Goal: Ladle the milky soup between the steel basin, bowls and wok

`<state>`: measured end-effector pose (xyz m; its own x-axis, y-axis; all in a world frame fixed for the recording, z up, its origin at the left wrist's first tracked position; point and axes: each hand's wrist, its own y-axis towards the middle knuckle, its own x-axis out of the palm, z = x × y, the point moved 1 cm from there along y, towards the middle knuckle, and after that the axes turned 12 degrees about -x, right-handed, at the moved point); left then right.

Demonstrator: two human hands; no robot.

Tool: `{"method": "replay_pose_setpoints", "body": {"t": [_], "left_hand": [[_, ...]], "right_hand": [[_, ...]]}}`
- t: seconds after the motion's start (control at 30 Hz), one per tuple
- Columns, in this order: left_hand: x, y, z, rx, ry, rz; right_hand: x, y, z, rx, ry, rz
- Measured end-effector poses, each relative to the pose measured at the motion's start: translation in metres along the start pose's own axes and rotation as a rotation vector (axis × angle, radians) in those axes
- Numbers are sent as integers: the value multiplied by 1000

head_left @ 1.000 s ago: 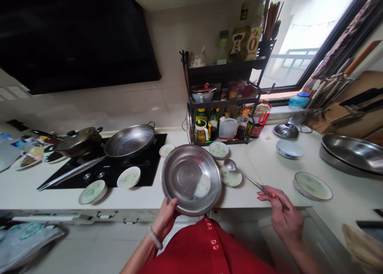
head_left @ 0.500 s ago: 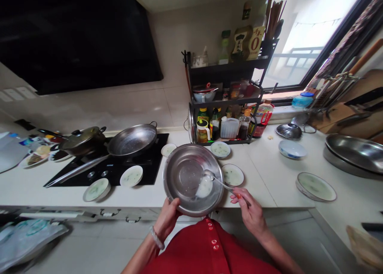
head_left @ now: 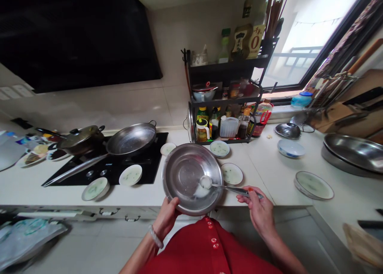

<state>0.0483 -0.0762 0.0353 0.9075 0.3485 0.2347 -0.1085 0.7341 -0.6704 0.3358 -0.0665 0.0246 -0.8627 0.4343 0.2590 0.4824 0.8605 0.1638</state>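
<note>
The left hand [head_left: 168, 217] curls around the rim of the big bowl [head_left: 178, 180], maybe tipping it so the soup [head_left: 201, 192] pools toward the right hand [head_left: 259, 210], whose fingers wrap the spoon [head_left: 227, 187] to reach in. A small bowl [head_left: 232, 174] sits just past the right hand, probably so the spoon needn't go far.

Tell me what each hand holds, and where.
Left hand: the metal basin, by its near-left rim. Right hand: the spoon, by its handle.

Silver-grey basin [head_left: 179, 162] — whitish liquid [head_left: 200, 192]
</note>
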Motion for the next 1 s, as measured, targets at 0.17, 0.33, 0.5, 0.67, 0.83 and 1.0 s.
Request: {"method": "replay_pose_setpoints", "body": {"t": [0.17, 0.33, 0.5, 0.67, 0.83, 1.0], "left_hand": [[0, 1, 0, -1, 2, 16], [1, -2, 2, -12, 5, 13], [2, -3, 4, -11, -2, 5], [2, -1, 4, -14, -11, -13], [2, 1, 5, -13, -5, -11], [2, 4, 6, -17, -17, -5]], "right_hand": [[2, 0, -5, 32, 57, 22], [3, 1, -7, 32, 57, 27], [3, 2, -13, 39, 50, 41], [-1, 9, -25, 12, 57, 81], [-16, 23, -37, -67, 25, 164], [-39, 28, -40, -234, -148, 170]]}}
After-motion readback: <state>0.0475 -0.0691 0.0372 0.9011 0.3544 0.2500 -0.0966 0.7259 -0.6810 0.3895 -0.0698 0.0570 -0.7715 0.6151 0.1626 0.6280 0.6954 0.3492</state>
